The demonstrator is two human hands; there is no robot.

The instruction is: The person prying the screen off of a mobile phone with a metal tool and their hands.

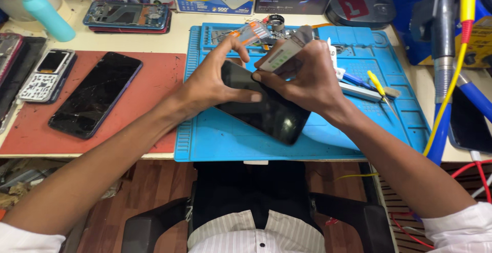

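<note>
Both hands are working over the blue mat (215, 140), which is lying at the table's near edge. The left hand (210, 81) is clamping the black phone (266, 112) by its upper left end, thumb pressing across the glass, while the right hand (307, 78) is closing on the phone's top edge and pinching a small grey strip (284, 53). The phone is sitting tilted near the mat's middle, its lower corner resting on the mat. Just right of the phone, tweezers and a yellow-handled tool (376, 83) are crowding the mat; beyond its right edge, a yellow cable (451, 86) and blue tubing are hanging down. Left of the mat, a red pad (154, 78) is carrying a cracked dark phone (95, 94) and a keypad phone (46, 76). The mat's lower left is lying open. The hands are hiding the phone's top end, so the strip's contact there cannot be made out.
</note>
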